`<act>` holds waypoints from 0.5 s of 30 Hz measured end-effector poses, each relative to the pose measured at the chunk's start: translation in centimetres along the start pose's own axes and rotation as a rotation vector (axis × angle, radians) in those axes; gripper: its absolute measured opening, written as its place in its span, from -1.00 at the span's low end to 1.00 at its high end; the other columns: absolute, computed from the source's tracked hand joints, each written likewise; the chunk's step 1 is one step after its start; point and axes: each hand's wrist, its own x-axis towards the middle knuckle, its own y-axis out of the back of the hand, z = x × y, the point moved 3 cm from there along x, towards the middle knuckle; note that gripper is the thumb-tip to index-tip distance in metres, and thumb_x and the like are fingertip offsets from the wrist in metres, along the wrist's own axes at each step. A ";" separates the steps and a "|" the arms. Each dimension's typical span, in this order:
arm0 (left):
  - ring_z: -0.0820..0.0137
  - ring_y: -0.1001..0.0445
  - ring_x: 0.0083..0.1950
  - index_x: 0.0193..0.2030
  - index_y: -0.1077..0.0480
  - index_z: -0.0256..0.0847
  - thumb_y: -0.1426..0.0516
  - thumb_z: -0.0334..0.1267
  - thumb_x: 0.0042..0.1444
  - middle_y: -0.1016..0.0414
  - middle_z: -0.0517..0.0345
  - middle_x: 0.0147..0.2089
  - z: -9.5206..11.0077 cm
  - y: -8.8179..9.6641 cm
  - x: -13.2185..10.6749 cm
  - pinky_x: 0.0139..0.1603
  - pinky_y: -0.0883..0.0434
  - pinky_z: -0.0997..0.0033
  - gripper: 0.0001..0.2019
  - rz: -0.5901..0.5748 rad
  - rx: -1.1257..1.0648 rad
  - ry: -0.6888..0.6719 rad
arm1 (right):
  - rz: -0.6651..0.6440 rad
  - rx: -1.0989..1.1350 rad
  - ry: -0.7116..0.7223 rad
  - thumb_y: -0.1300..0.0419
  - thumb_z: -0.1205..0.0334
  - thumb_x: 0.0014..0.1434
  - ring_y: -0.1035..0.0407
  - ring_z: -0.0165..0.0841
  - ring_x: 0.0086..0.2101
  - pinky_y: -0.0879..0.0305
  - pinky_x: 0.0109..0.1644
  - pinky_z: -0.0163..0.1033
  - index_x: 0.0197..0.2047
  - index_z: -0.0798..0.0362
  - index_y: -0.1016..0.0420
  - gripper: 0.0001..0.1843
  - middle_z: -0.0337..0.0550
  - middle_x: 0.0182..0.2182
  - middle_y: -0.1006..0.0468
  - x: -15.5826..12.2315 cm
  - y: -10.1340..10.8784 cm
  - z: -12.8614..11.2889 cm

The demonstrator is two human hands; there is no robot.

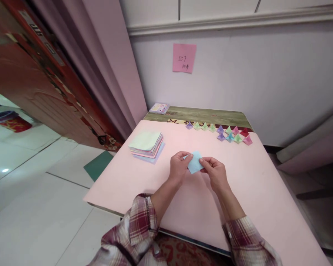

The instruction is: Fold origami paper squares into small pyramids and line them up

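With left hand [179, 167] and right hand [215, 173] together, gripped a pale blue paper square [194, 163] by the fingertips over the middle of the pink counter [238, 192]; could not tell whether lifted or resting. Pinched its left corner with the left hand, its right edge with the right. Wore plaid sleeves [138, 225] at the near edge. Saw a stack of coloured sheets [147, 146] to the left, well apart from the hands. Noted small folded paper shapes [219, 133] in purple, green, pink and red, lined up on the far side. Spotted a paper pack [159, 108] at the far left corner, and a pink note [184, 58] on the wall beyond
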 end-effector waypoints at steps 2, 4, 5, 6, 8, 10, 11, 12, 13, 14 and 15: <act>0.49 -0.35 -0.53 -0.38 -0.42 -0.26 -0.30 -0.09 -0.13 -0.40 0.24 -0.53 -0.4 -0.2 0.3 -0.51 -0.34 0.49 -0.71 -0.029 -0.001 0.037 | 0.033 0.002 0.005 -0.39 -0.04 -0.09 -0.42 -0.36 -0.47 -0.43 -0.44 -0.26 -0.38 0.12 -0.56 -0.63 -0.15 -0.48 -0.55 0.3 0.4 0.5; 0.46 -0.37 -0.52 -0.40 -0.41 -0.27 -0.28 -0.08 -0.11 -0.42 0.20 -0.52 -0.3 -0.4 0.6 -0.50 -0.37 0.46 -0.72 -0.072 0.026 0.038 | 0.039 0.007 0.002 -0.38 -0.02 -0.08 -0.41 -0.37 -0.47 -0.41 -0.45 -0.28 -0.41 0.12 -0.55 -0.65 -0.16 -0.48 -0.55 0.6 0.9 0.9; 0.45 -0.38 -0.51 -0.40 -0.42 -0.27 -0.27 -0.10 -0.11 -0.43 0.19 -0.52 -0.1 -0.5 0.8 -0.50 -0.38 0.45 -0.73 -0.087 0.047 0.028 | 0.037 0.015 0.002 -0.38 -0.01 -0.07 -0.40 -0.38 -0.47 -0.40 -0.46 -0.29 -0.41 0.11 -0.54 -0.66 -0.17 -0.49 -0.54 0.7 1.1 0.9; 0.45 -0.38 -0.52 -0.37 -0.42 -0.27 -0.26 -0.13 -0.10 -0.42 0.19 -0.53 0.1 -0.7 0.9 -0.50 -0.38 0.45 -0.75 -0.094 0.067 0.014 | 0.035 0.027 0.004 -0.37 0.00 -0.06 -0.40 -0.39 -0.48 -0.39 -0.46 -0.30 -0.39 0.11 -0.54 -0.67 -0.19 -0.50 -0.53 0.8 1.3 1.0; 0.46 -0.36 -0.54 -0.27 -0.43 -0.24 -0.22 -0.19 -0.06 -0.38 0.25 -0.57 0.6 -0.9 1.2 -0.52 -0.37 0.46 -0.78 -0.110 0.094 -0.017 | 0.026 0.056 0.007 -0.34 0.04 -0.03 -0.38 -0.41 -0.52 -0.39 -0.47 -0.30 -0.27 0.07 -0.53 -0.69 -0.26 -0.53 -0.50 1.0 1.6 1.0; 0.47 -0.33 -0.57 -0.24 -0.43 -0.22 -0.16 -0.23 -0.02 -0.31 0.30 -0.61 0.9 -1.3 1.3 -0.54 -0.38 0.47 -0.81 -0.144 0.102 -0.041 | 0.014 0.085 0.013 -0.30 0.08 0.01 -0.36 -0.43 -0.55 -0.39 -0.47 -0.30 -0.18 0.03 -0.50 -0.69 -0.31 -0.53 -0.48 1.2 1.9 1.0; 0.48 -0.33 -0.57 -0.27 -0.44 -0.22 -0.13 -0.24 -0.01 -0.30 0.29 -0.61 1.0 -1.4 1.3 -0.53 -0.39 0.46 -0.83 -0.166 0.101 -0.044 | 0.008 0.099 0.016 -0.28 0.10 0.02 -0.36 -0.43 -0.55 -0.40 -0.47 -0.30 -0.18 0.02 -0.51 -0.72 -0.30 -0.51 -0.48 1.3 2.0 1.0; 0.47 -0.35 -0.56 -0.32 -0.45 -0.24 -0.12 -0.25 -0.02 -0.32 0.27 -0.59 1.1 -1.5 1.3 -0.51 -0.41 0.43 -0.85 -0.188 0.097 -0.037 | 0.002 0.113 0.017 -0.27 0.12 0.03 -0.36 -0.43 -0.53 -0.40 -0.46 -0.30 -0.22 0.02 -0.52 -0.76 -0.28 -0.48 -0.49 1.4 2.2 0.9; 0.45 -0.39 -0.53 -0.36 -0.46 -0.25 -0.12 -0.25 -0.03 -0.36 0.23 -0.56 1.1 -1.6 1.2 -0.48 -0.44 0.40 -0.85 -0.206 0.086 -0.021 | -0.006 0.131 0.016 -0.25 0.14 0.03 -0.37 -0.43 -0.50 -0.40 -0.44 -0.30 -0.26 0.03 -0.54 -0.80 -0.26 -0.45 -0.50 1.4 2.3 0.9; 0.42 -0.42 -0.50 -0.39 -0.46 -0.27 -0.13 -0.25 -0.03 -0.40 0.18 -0.52 1.2 -1.7 1.0 -0.44 -0.47 0.35 -0.85 -0.220 0.069 0.005 | -0.020 0.151 0.013 -0.24 0.16 0.03 -0.38 -0.41 -0.47 -0.41 -0.42 -0.29 -0.30 0.04 -0.55 -0.82 -0.23 -0.42 -0.51 1.4 2.5 0.7; 0.38 -0.46 -0.47 -0.39 -0.47 -0.28 -0.14 -0.23 -0.04 -0.44 0.14 -0.48 1.2 -1.8 0.8 -0.40 -0.49 0.31 -0.84 -0.233 0.045 0.036 | -0.047 0.175 0.006 -0.23 0.16 0.04 -0.40 -0.40 -0.44 -0.42 -0.38 -0.27 -0.30 0.05 -0.56 -0.82 -0.20 -0.40 -0.52 1.4 2.6 0.5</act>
